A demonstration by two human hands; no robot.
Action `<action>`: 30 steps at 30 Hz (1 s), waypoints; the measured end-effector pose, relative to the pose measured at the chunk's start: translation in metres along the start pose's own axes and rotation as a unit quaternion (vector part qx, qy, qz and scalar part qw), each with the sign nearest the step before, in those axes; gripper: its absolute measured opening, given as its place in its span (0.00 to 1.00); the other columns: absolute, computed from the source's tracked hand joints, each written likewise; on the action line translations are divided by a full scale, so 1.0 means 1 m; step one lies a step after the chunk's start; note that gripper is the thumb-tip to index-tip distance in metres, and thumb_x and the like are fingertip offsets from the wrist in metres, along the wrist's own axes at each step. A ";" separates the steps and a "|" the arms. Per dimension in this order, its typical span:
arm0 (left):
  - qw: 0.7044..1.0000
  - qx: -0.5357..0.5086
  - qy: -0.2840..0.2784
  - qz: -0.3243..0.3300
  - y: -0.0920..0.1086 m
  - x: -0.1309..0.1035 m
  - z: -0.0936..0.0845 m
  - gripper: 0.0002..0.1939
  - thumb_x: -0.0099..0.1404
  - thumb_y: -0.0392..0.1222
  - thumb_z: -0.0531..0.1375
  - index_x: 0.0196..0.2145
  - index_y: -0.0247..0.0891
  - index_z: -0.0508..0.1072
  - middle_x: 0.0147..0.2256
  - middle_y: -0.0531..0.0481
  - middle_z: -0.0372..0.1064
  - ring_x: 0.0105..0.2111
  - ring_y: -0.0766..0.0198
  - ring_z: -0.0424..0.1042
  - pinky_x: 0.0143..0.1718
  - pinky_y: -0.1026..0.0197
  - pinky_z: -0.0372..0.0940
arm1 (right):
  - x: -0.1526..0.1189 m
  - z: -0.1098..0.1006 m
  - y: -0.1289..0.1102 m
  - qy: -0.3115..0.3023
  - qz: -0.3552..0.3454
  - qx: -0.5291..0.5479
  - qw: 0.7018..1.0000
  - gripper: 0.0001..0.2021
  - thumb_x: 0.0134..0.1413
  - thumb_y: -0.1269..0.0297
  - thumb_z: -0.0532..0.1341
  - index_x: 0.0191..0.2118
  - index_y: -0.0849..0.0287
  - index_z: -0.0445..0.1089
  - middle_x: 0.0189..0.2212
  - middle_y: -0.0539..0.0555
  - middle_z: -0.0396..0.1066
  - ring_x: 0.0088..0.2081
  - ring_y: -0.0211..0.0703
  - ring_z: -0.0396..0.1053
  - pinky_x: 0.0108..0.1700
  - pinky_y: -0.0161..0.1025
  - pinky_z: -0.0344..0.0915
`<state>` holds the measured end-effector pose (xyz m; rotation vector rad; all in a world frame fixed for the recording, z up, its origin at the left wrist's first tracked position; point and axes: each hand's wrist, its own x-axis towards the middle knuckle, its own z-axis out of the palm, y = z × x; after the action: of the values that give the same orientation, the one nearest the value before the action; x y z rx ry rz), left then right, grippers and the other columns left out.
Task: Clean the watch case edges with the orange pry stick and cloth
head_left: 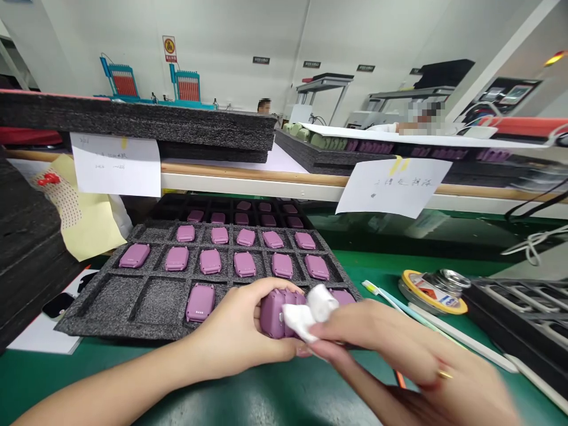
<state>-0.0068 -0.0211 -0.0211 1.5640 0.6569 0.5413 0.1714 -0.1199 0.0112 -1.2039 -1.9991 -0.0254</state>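
Observation:
My left hand [239,331] is wrapped round a short row of purple watch cases [271,313], held side by side above the front of the foam tray [119,299]. In my right hand [399,343], slightly blurred, a crumpled white cloth [302,319] is pinched between thumb and fingers. The cloth touches the purple cases. Single purple cases, such as one watch case [200,302] to the left of my hand, lie in the tray's compartments. Another case [342,297] is partly hidden behind the cloth and my right fingers.
A toothbrush [377,290] and a yellow tape roll [432,293] lie on the green table [284,390] to the right. A black rack [523,319] stands beyond them. Above the tray runs a shelf [248,184] carrying black foam trays and hung paper notes. People sit in the background.

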 end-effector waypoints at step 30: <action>0.992 -0.115 0.012 -0.043 0.004 -0.005 -0.002 0.37 0.47 0.36 0.76 0.52 0.40 0.67 0.45 0.46 0.76 0.47 0.53 0.77 0.49 0.52 0.72 | 0.026 0.019 0.032 -0.142 0.038 0.125 0.981 0.49 0.43 0.66 0.76 0.69 0.46 0.53 0.63 0.57 0.66 0.62 0.53 0.67 0.62 0.48 0.67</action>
<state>-0.0112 -0.0230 -0.0165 1.3090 0.6527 0.5508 0.1784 -0.0758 0.0030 -1.1684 -2.1200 0.4456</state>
